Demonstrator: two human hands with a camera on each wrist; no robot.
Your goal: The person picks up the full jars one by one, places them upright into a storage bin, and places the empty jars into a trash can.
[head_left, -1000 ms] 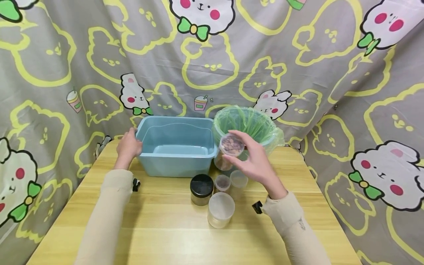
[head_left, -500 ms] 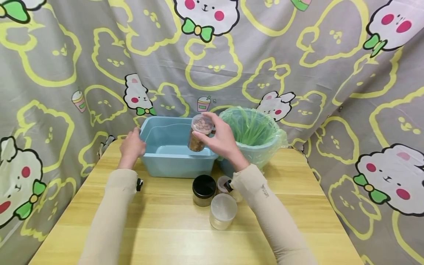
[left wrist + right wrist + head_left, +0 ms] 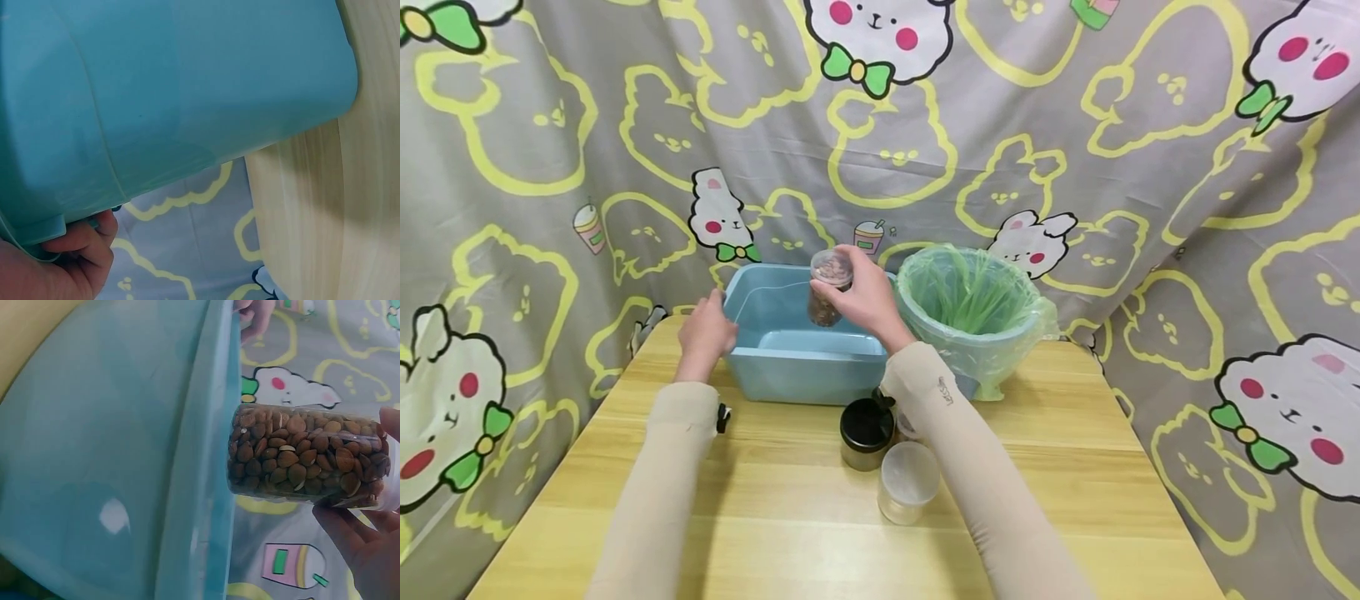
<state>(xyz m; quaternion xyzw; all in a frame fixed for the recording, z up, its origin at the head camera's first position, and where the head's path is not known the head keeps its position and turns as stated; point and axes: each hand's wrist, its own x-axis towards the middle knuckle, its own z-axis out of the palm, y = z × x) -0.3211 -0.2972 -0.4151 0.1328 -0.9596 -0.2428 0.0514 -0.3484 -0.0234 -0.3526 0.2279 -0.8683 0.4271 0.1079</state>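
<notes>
My right hand point(image 3: 871, 293) holds a clear plastic jar point(image 3: 824, 304) by its upper part, above the blue tub point(image 3: 808, 379). In the right wrist view, brown almond-like kernels fill this jar point(image 3: 306, 453), and my fingers and thumb grip its lid end. My left hand point(image 3: 706, 331) is at the tub's left rim. The left wrist view shows the left hand point(image 3: 81, 259) with its fingers curled round the rim by a corner. What I can see of the tub's inside holds nothing.
Right of the tub stands a bin point(image 3: 970, 358) lined with a green bag. In front are a black-lidded jar point(image 3: 867, 427) and a pale-lidded clear jar point(image 3: 908, 479). A small jar point(image 3: 906, 423) is mostly hidden by my right sleeve. Patterned cloth point(image 3: 880, 133) hangs behind the table.
My right hand has carried the jar of kernels leftward, from in front of the lined bin to above the tub. My left hand stays on the tub's rim.
</notes>
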